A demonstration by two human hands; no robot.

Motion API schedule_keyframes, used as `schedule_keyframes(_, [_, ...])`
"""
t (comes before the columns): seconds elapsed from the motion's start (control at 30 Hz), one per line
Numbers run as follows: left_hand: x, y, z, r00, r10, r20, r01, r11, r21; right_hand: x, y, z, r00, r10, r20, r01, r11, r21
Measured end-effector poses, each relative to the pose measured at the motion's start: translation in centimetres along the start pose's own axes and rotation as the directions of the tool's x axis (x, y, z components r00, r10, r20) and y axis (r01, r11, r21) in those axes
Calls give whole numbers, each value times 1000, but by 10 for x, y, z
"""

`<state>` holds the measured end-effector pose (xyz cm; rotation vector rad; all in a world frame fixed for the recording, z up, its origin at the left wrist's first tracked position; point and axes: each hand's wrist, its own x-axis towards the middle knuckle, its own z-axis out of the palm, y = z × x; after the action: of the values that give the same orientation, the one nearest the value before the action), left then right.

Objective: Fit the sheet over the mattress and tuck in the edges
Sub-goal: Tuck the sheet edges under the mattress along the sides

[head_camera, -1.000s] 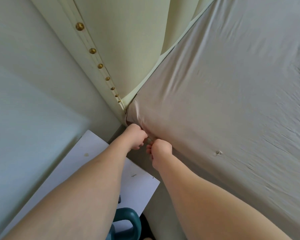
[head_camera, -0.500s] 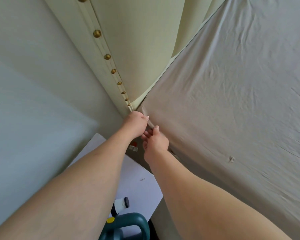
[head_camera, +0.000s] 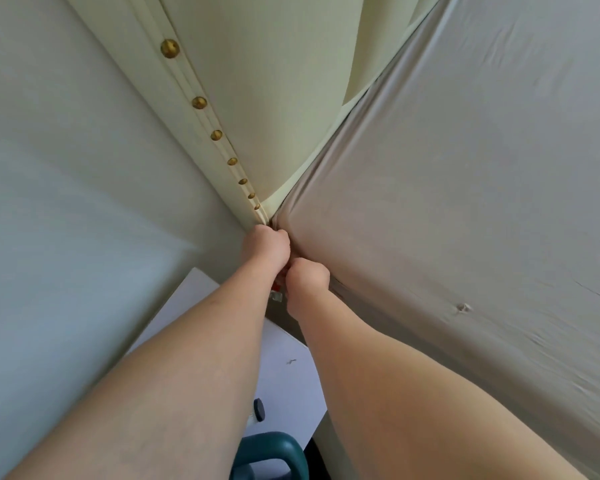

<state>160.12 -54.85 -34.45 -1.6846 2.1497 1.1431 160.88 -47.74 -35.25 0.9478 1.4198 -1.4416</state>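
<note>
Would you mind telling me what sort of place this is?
Most likely a bedroom: a mattress under a grey sheet, a padded headboard with brass studs, and a white bedside table beside the bed.

A pale grey-beige sheet (head_camera: 465, 188) is spread over the mattress (head_camera: 338, 292), covering its whole visible top. The fabric is drawn fairly smooth, with fine creases towards the right and one small puckered knot nearer the side edge. At the corner beside the headboard the sheet is pulled down round the mattress, where it is bunched into short folds. Along the near side, a dark strip of the mattress edge is left showing just under the sheet's hem.
</note>
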Motion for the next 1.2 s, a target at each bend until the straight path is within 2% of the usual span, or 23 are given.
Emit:
schedule_keyframes(0.1, [-3,5,-5,996,-86,38,91,984,-155,-5,-6,-7,999,53,-12,-53,998,41])
schedule_keyframes(0.17, [-6,11,-5,992,-108,60,120,964,-238,-11,-9,-13,998,52,47,-54,997,47])
schedule_keyframes(0.27, [-12,18,-3,985,-153,84,173,916,-361,-30,-16,-28,979,126,160,-118,991,-58])
schedule_keyframes(0.37, [-32,33,-3,987,-145,72,160,944,-289,-44,-36,-57,963,153,223,-91,960,-266])
schedule_keyframes(0.47, [-64,59,-7,996,-63,57,60,996,65,-60,-62,-83,954,161,254,-53,922,-385])
schedule_keyframes(0.53, [-92,86,-9,993,12,114,-48,947,316,-75,-79,-94,963,117,242,-16,924,-382])
schedule_keyframes(0.6, [-124,119,-8,982,70,176,-141,893,428,-93,-101,-110,976,63,209,20,927,-376])
schedule_keyframes(0.63, [-140,138,-6,974,97,206,-180,882,435,-104,-115,-121,980,25,195,53,920,-388])
schedule_keyframes(0.73, [-184,185,-5,947,132,292,-210,944,256,-141,-155,-156,979,-76,190,157,874,-460])
schedule_keyframes(0.8, [-221,216,-13,911,161,381,-231,962,146,-175,-186,-184,966,-159,206,242,839,-487])
schedule_keyframes(0.87, [-257,246,-23,863,223,454,-304,946,112,-211,-214,-211,945,-244,219,324,795,-513])
schedule_keyframes(1.03, [-354,331,-53,748,407,524,-531,841,105,-320,-282,-284,881,-417,226,465,669,-579])
schedule_keyframes(1.2, [-452,395,-78,613,595,520,-735,670,100,-426,-318,-347,805,-576,145,536,600,-594])
